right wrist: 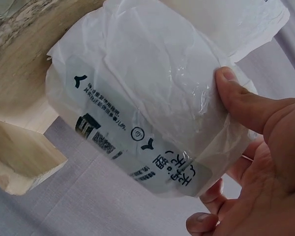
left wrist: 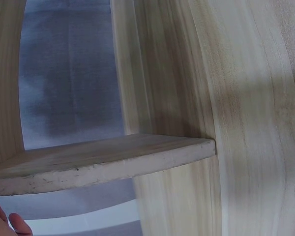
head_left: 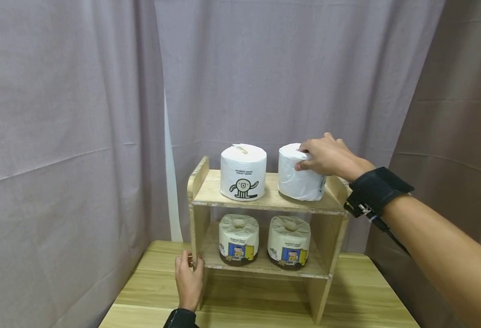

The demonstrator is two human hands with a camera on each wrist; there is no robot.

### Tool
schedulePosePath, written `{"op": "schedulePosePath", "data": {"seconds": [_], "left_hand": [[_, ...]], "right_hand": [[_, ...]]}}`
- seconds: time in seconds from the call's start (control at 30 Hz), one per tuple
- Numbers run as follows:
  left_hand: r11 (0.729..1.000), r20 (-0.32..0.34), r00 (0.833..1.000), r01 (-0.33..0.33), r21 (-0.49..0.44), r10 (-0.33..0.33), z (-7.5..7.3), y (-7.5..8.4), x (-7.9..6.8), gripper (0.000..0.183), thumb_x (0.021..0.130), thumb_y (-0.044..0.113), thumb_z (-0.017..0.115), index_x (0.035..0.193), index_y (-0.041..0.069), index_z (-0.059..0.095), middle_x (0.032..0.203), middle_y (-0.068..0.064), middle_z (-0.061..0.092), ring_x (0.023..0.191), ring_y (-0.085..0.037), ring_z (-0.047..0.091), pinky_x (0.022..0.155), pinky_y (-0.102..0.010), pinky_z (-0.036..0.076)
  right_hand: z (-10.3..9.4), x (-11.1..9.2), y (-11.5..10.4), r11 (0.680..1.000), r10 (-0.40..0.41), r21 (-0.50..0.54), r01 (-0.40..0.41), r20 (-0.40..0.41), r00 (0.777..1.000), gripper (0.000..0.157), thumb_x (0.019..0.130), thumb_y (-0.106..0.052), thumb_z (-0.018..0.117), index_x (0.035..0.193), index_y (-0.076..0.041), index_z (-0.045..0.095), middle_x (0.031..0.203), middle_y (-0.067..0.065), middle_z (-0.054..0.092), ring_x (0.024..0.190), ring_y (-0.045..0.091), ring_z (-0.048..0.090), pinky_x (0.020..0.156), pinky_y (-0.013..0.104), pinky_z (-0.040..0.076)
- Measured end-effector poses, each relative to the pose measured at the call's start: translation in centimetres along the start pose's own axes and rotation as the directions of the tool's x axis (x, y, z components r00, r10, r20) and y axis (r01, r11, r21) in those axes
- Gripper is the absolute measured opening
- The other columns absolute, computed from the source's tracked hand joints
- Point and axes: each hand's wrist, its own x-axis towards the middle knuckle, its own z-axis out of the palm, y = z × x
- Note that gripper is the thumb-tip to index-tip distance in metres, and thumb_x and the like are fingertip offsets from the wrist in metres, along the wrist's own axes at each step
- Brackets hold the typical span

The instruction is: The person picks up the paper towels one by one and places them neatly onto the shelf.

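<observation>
My right hand (head_left: 326, 157) grips a white wrapped toilet roll (head_left: 295, 177) on the right of the top board, thumb on its wrapper. The roll tilts slightly; in the right wrist view its wrapper (right wrist: 132, 108) shows dark printing, and fingers curl behind its edge. My left hand (head_left: 189, 278) holds the left side of a small wooden shelf (head_left: 199, 182), at the middle board's level. In the left wrist view only its fingertips (left wrist: 19, 223) show, by the board's edge. Beside the gripped roll stands another white toilet roll (head_left: 243, 168) with a cartoon figure.
Two toilet rolls with coloured pictures, a left one (head_left: 238, 239) and a right one (head_left: 289, 241), stand on the middle board. The shelf stands on a wooden table (head_left: 150, 287). Grey curtains (head_left: 285, 68) hang behind and at both sides.
</observation>
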Motion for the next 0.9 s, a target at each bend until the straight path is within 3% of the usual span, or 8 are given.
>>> {"op": "schedulePosePath", "data": {"seconds": [0.27, 0.57, 0.73, 0.9], "left_hand": [[1.0, -0.005, 1.0, -0.011, 0.005, 0.011, -0.18, -0.08, 0.11, 0.018, 0.085, 0.002, 0.079, 0.094, 0.004, 0.064, 0.084, -0.007, 0.054, 0.075, -0.019, 0.052, 0.065, -0.036, 0.044], [1.0, -0.017, 1.0, -0.022, 0.007, 0.022, -0.51, 0.0, 0.1, 0.019, 0.086, 0.003, 0.078, 0.092, 0.007, 0.061, 0.083, -0.006, 0.052, 0.074, -0.019, 0.052, 0.065, -0.036, 0.044], [0.999, -0.019, 0.999, -0.034, 0.005, 0.035, -0.52, -0.15, 0.18, 0.019, 0.087, 0.003, 0.078, 0.091, 0.007, 0.06, 0.084, -0.006, 0.052, 0.075, -0.019, 0.053, 0.065, -0.036, 0.045], [1.0, -0.018, 0.999, -0.028, 0.011, 0.029, -0.66, -0.34, -0.01, 0.021, 0.087, 0.003, 0.078, 0.089, 0.008, 0.058, 0.083, -0.004, 0.05, 0.075, -0.017, 0.052, 0.065, -0.034, 0.044]], "right_hand": [[-0.08, -0.1, 0.19, 0.998, -0.055, -0.01, 0.056, 0.015, 0.998, 0.051, 0.096, -0.032, 0.078, 0.137, -0.003, 0.066, 0.134, 0.021, 0.068, 0.11, 0.043, 0.048, 0.089, 0.059, 0.039], [0.31, -0.16, 0.46, 0.998, -0.063, -0.001, 0.063, 0.026, 0.998, 0.053, 0.096, -0.03, 0.078, 0.14, -0.004, 0.064, 0.14, 0.022, 0.065, 0.11, 0.042, 0.047, 0.089, 0.057, 0.038], [0.3, -0.02, 0.47, 0.995, -0.082, 0.054, 0.079, 0.047, 0.996, 0.053, 0.098, -0.027, 0.076, 0.142, -0.002, 0.061, 0.141, 0.024, 0.063, 0.116, 0.046, 0.045, 0.095, 0.063, 0.037], [0.61, 0.21, 0.26, 0.989, -0.097, 0.115, 0.091, 0.049, 0.994, 0.065, 0.098, -0.035, 0.076, 0.146, 0.002, 0.053, 0.149, 0.028, 0.053, 0.122, 0.049, 0.042, 0.1, 0.065, 0.036]]}}
